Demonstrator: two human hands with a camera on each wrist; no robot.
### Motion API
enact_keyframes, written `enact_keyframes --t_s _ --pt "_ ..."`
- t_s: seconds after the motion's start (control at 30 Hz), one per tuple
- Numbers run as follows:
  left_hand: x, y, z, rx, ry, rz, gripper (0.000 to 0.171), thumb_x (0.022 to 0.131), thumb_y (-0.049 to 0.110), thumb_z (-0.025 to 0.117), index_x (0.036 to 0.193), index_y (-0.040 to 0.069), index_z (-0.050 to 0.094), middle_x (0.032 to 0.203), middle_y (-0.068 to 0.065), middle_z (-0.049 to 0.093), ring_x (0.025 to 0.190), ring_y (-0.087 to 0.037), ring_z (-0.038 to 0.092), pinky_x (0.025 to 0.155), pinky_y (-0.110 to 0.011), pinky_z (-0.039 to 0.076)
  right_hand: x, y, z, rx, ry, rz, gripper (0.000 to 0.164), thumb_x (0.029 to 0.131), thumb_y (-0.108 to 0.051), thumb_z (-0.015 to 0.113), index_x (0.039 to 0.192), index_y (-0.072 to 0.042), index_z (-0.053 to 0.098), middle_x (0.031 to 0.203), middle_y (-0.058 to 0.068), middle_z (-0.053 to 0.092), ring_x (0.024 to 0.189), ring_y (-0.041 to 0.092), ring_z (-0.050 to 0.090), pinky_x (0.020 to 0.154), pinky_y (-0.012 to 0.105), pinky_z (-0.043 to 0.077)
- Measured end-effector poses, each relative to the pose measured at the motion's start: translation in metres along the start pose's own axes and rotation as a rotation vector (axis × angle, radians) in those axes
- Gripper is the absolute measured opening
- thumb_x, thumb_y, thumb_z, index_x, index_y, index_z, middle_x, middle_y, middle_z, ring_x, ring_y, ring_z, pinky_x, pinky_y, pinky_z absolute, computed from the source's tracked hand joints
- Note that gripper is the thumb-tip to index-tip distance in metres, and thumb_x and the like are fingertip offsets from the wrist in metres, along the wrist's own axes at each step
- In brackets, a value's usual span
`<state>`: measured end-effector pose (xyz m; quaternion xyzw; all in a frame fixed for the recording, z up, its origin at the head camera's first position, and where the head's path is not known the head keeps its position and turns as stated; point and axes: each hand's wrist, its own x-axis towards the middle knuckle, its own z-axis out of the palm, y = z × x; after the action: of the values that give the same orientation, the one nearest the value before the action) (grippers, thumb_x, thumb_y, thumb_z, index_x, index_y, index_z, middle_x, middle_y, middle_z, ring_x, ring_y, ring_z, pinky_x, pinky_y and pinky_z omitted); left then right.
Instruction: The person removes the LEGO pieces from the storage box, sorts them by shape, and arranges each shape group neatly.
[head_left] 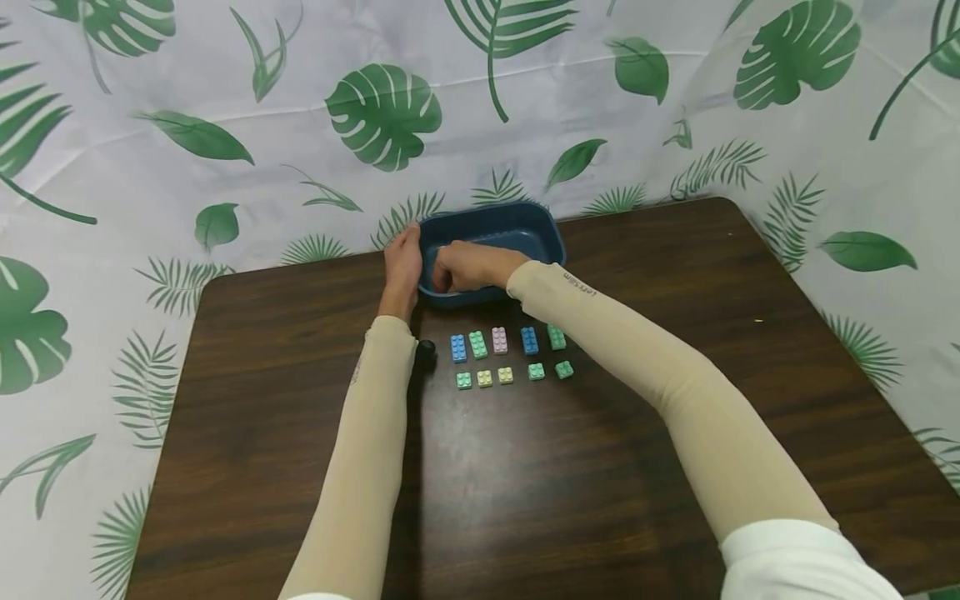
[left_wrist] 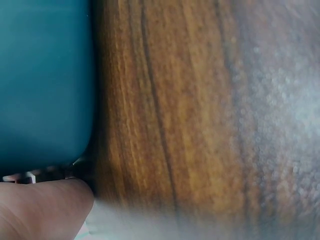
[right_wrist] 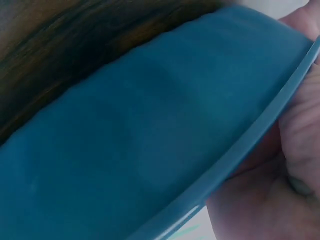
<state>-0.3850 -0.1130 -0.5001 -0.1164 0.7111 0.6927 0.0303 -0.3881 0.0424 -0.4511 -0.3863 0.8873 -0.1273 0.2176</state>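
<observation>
A dark blue plastic tub [head_left: 543, 229] stands at the back of the table. My left hand [head_left: 402, 265] holds it at its left end; in the left wrist view the thumb [left_wrist: 45, 207] lies close by the tub's wall [left_wrist: 45, 85]. Reaching over the front rim, my right hand [head_left: 468, 265] has its fingers bent down inside the tub. I cannot tell whether those fingers hold anything. The right wrist view has the tub's outer wall [right_wrist: 150, 115] in front of the right palm [right_wrist: 260, 200].
In front of the tub lie two rows of toy building bricks. Longer blue, green and pink bricks [head_left: 499, 340] form the back row, small green and yellow ones [head_left: 506, 375] the front row. A black knob [head_left: 425, 354] shows beside my left forearm. A leaf-patterned cloth [head_left: 300, 142] hangs behind the wooden table [head_left: 285, 375].
</observation>
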Motion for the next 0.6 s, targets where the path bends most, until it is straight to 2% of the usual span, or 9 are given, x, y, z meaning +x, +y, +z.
enact_keyframes --t_s 0.13,0.23,0.33,0.47,0.6 --pt "0.001 -0.001 0.002 0.003 0.003 -0.006 0.050 0.114 0.044 0.045 0.160 0.024 0.049 0.172 0.006 0.038 0.163 -0.015 0.029 0.134 -0.031 0.024 -0.008 0.011 -0.001 -0.025 -0.018 0.044 0.032 0.106 -0.020 0.065 0.075 -0.018 0.074 0.067 -0.006 0.061 0.062 0.013 0.048 0.068 0.030 0.044" --pt "0.001 0.000 0.004 0.014 -0.007 -0.007 0.051 0.114 0.045 0.044 0.161 0.025 0.047 0.172 0.006 0.037 0.163 -0.015 0.028 0.134 -0.032 0.024 -0.019 0.023 -0.004 -0.035 -0.054 0.134 0.038 0.107 -0.035 0.065 0.074 -0.018 0.071 0.062 -0.006 0.054 0.056 0.011 0.043 0.063 0.030 0.040" --pt "0.002 0.001 0.004 0.020 -0.007 0.007 0.052 0.114 0.046 0.044 0.161 0.025 0.046 0.173 0.006 0.036 0.163 -0.016 0.027 0.135 -0.033 0.024 -0.028 0.033 -0.007 -0.019 -0.069 0.180 0.033 0.108 -0.037 0.064 0.082 -0.018 0.074 0.071 -0.004 0.059 0.059 0.012 0.045 0.065 0.031 0.041" --pt "0.002 0.001 0.002 0.028 -0.003 0.009 0.053 0.113 0.047 0.043 0.161 0.025 0.046 0.173 0.006 0.036 0.163 -0.017 0.027 0.135 -0.034 0.024 -0.034 0.039 -0.007 0.028 -0.042 0.160 0.022 0.108 -0.031 0.064 0.097 -0.017 0.076 0.091 0.000 0.072 0.069 0.014 0.053 0.072 0.033 0.046" --pt "0.003 -0.002 0.000 0.025 -0.006 0.001 0.053 0.113 0.048 0.043 0.161 0.025 0.046 0.173 0.006 0.036 0.163 -0.016 0.027 0.135 -0.032 0.023 -0.038 0.040 -0.006 0.027 -0.019 0.175 0.013 0.106 -0.026 0.067 0.102 -0.017 0.075 0.104 0.003 0.076 0.081 0.018 0.063 0.077 0.035 0.051"
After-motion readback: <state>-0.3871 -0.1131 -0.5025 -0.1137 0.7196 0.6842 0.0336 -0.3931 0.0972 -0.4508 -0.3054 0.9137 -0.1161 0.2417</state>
